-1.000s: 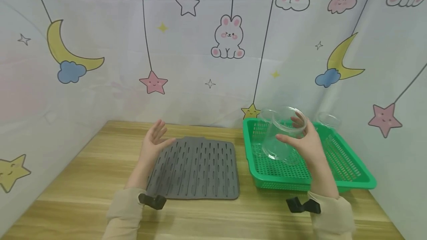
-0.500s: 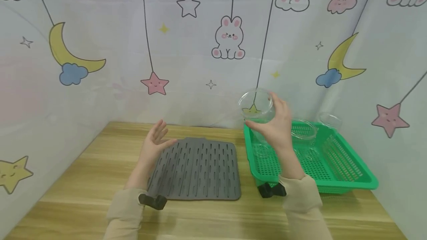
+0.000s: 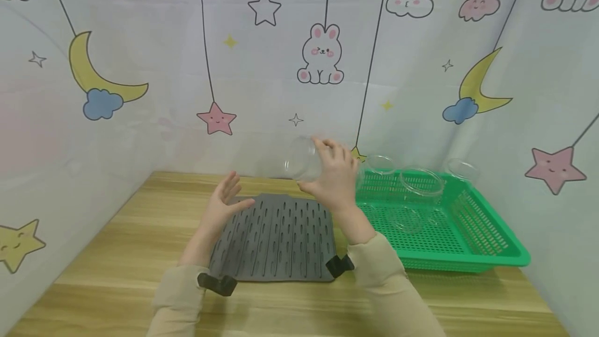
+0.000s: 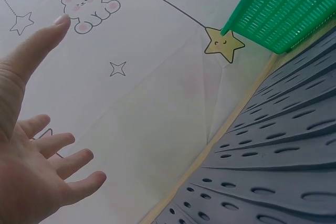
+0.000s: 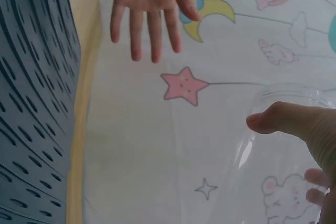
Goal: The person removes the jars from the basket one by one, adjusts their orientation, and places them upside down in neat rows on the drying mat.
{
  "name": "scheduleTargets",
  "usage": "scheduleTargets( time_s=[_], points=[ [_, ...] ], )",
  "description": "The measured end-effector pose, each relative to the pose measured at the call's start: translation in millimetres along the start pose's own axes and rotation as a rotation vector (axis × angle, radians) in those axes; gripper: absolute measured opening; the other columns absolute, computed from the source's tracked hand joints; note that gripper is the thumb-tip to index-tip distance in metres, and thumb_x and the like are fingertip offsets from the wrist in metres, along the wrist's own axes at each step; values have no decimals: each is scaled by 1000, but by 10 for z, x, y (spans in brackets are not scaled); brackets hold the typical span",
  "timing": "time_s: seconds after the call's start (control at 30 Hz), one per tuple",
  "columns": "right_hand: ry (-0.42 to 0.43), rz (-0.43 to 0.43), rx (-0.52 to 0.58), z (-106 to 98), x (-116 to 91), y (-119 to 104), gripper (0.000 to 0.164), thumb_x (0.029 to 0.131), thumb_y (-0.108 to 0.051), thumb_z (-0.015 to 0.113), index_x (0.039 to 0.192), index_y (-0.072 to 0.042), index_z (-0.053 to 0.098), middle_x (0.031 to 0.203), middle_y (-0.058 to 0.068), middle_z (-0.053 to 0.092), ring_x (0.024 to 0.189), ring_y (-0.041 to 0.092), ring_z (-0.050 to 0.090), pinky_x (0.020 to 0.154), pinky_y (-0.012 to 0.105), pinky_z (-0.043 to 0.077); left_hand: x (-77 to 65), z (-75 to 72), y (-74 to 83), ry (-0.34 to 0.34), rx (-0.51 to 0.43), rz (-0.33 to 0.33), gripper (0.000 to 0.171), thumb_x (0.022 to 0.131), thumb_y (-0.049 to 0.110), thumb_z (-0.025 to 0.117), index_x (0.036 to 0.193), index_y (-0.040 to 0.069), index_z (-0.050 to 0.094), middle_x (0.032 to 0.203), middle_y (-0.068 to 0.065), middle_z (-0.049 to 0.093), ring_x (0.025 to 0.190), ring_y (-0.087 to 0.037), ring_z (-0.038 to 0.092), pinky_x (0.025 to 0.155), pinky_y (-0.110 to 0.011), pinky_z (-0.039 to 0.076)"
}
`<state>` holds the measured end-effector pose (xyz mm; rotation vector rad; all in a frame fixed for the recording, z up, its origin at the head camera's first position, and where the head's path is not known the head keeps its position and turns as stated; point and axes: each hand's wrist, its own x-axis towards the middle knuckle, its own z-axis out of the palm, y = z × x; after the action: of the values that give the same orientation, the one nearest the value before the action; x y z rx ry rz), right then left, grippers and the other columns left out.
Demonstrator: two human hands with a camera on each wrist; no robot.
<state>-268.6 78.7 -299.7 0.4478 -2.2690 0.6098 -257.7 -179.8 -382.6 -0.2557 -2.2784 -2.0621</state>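
My right hand [image 3: 338, 178] grips a clear, see-through jar [image 3: 299, 161] above the back of the grey slotted mat [image 3: 276, 246]. The jar lies tilted on its side in the air, and the hand hides part of it. In the right wrist view the thumb presses along the jar's clear wall [image 5: 244, 153]. My left hand [image 3: 221, 207] hovers over the mat's left edge, fingers spread and palm turned inward, holding nothing. The left wrist view has its thumb and fingers apart, with the mat beyond.
A green basket [image 3: 468, 260] with perforated walls stands on the right of the wooden table [image 3: 262, 308]. Several clear containers stand in it, one with a wide rim [image 3: 422, 193] near the middle. A printed cloth [image 3: 262, 87] hangs behind and at both sides.
My right hand has carried the jar left out of the basket to above the mat, tipping it sideways. My left hand has barely moved.
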Motion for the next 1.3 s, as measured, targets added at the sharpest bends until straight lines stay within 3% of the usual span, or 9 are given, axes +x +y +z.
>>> scheduleTargets(
  time_s=[0.23, 0.47, 0.73, 1.0, 1.3],
  points=[
    [-26, -115, -136, 271, -98, -173, 91, 57, -29, 92, 138, -22, 51, 129, 8, 55, 119, 31, 50, 92, 52, 44, 0, 10, -16, -21, 2, 0, 91, 92, 12, 67, 158, 16, 5, 165, -9, 13, 151, -34, 15, 116, -69, 13],
    [-43, -174, -220, 481, -179, -300, 91, 58, -33, 92, 138, -25, 50, 129, 7, 55, 121, 28, 48, 94, 50, 43, -3, 26, -17, -24, -23, -13, 93, 93, 14, 65, 158, 19, -1, 165, -12, 13, 150, -37, 17, 116, -70, 12],
    [-124, -209, -334, 670, -350, -412, 95, 59, -38, 92, 141, -25, 47, 133, 5, 52, 121, 26, 48, 95, 48, 45, -10, 44, -11, -108, -25, -38, 88, 95, 19, 61, 158, 20, -1, 165, -14, 10, 149, -41, 18, 115, -72, 10],
    [-158, -217, -348, 743, -463, -494, 96, 58, -35, 93, 141, -24, 47, 132, 5, 51, 121, 25, 47, 95, 46, 44, 0, 86, -29, -162, -74, -36, 87, 96, 19, 60, 158, 15, -1, 163, -19, 11, 145, -44, 26, 116, -56, 31],
    [-187, -228, -368, 804, -517, -526, 99, 59, -38, 93, 144, -23, 44, 133, 6, 48, 124, 25, 44, 97, 45, 42, -6, 101, -48, -169, -85, -52, 87, 93, 20, 63, 158, 16, 5, 162, -20, 13, 145, -45, 24, 117, -62, 26]
  ],
)
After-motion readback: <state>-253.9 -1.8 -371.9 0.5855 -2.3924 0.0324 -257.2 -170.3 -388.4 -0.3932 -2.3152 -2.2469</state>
